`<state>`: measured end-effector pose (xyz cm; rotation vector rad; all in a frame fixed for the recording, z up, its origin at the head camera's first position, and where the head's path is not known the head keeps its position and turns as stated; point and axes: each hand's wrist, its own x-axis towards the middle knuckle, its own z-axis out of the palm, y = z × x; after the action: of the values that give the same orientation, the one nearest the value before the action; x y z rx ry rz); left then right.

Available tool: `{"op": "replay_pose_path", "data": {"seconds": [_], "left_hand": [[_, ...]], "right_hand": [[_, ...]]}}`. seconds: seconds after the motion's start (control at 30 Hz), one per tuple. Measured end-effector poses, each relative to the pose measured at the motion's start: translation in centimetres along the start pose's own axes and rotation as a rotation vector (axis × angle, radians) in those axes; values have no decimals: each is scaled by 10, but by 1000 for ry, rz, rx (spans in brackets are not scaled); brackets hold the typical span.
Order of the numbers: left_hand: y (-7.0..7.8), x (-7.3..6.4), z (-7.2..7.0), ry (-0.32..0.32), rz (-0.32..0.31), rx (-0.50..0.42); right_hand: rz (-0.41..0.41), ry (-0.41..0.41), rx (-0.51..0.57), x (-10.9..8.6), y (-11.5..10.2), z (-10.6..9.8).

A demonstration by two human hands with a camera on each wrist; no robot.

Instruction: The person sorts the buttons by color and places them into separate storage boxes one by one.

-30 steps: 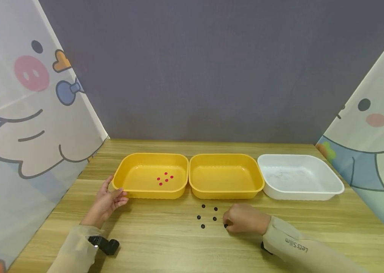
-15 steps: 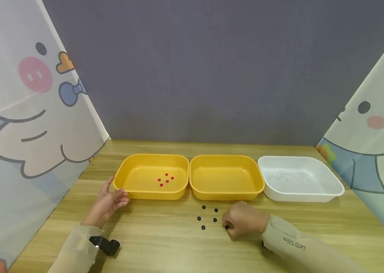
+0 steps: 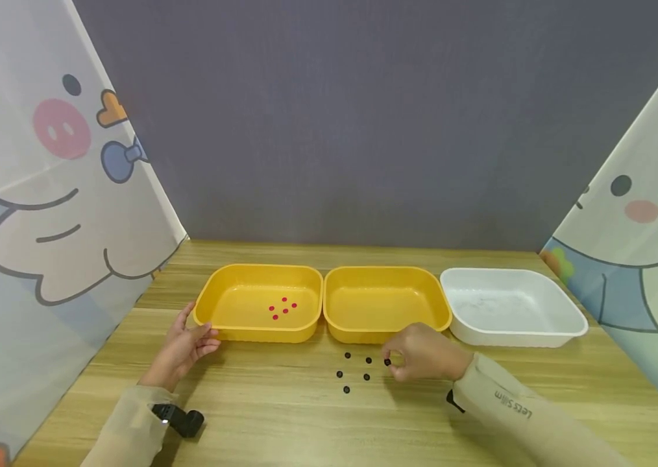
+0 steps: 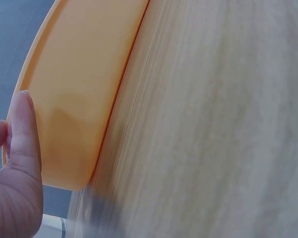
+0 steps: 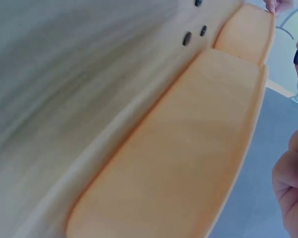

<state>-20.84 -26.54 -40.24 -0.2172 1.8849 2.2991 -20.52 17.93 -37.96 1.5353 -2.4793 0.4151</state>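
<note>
In the head view my right hand [image 3: 425, 353] pinches a small round black button [image 3: 387, 362] between thumb and fingertips, just in front of the middle yellow tray [image 3: 387, 336]. The right wrist view shows that held button [image 5: 297, 57] raised off the table. Several more black buttons [image 3: 366, 377] lie on the wood to the left of this hand. My left hand [image 3: 183, 347] holds the near left corner of the left yellow tray [image 3: 265, 335], thumb along its outer front wall. Several red buttons [image 3: 285, 311] lie inside that tray.
A white tray [image 3: 518, 338] stands at the right end of the row, close beside the middle yellow tray. All three trays rest on a wooden table [image 3: 282, 415]. A grey panel [image 3: 329, 130] rises behind, with printed cloth [image 3: 31, 246] on both sides.
My right hand has lifted the black button off the table and moved it away from me, towards the middle yellow tray. The left hand stays at its tray corner.
</note>
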Motion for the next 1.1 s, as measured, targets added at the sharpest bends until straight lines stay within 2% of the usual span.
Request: {"op": "replay_pose_path", "data": {"seconds": [0.47, 0.7, 0.9, 1.1], "left_hand": [[1, 1, 3, 5, -11, -6], [1, 0, 0, 25, -32, 40], [-1, -2, -1, 15, -27, 33], [-1, -1, 1, 27, -31, 31]], "right_hand": [[-29, 91, 4, 4, 16, -5], [9, 64, 11, 9, 20, -7], [35, 57, -27, 15, 25, -9], [81, 6, -1, 23, 32, -20]]}}
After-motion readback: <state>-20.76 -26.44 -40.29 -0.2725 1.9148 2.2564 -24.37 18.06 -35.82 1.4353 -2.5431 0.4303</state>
